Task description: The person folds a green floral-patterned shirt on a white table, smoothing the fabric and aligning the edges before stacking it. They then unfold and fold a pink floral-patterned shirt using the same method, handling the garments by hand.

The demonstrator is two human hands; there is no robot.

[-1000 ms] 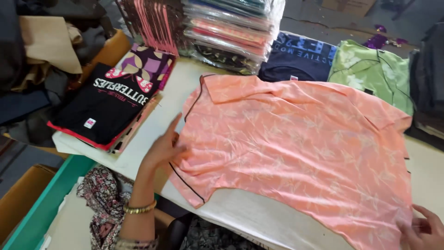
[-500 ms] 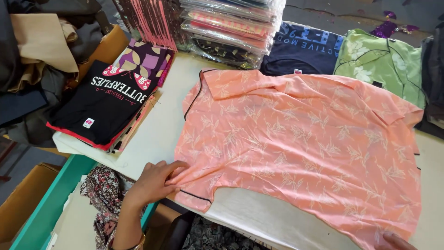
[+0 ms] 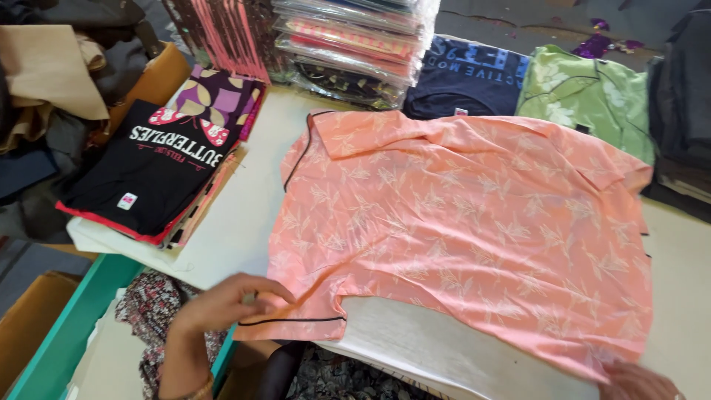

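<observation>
A peach-orange shirt [image 3: 459,222] with a pale leaf print and thin black piping lies spread flat on the white table [image 3: 244,222]. My left hand [image 3: 222,307] pinches the shirt's near sleeve at the table's front edge, fingers closed on the fabric by the black-piped hem. My right hand [image 3: 637,381] shows only partly at the bottom right corner, touching the shirt's lower edge; its grip is mostly out of view.
A stack of folded black printed tops [image 3: 148,174] sits at the left. Bagged garments [image 3: 348,44] are piled at the back, with a navy shirt [image 3: 466,78] and a green shirt [image 3: 585,96] beside them. A teal bin edge [image 3: 67,333] lies below left.
My left hand slid from the shirt's left side down to the near sleeve and closed on it. The view shifted slightly, and my right hand dropped toward the bottom right corner.
</observation>
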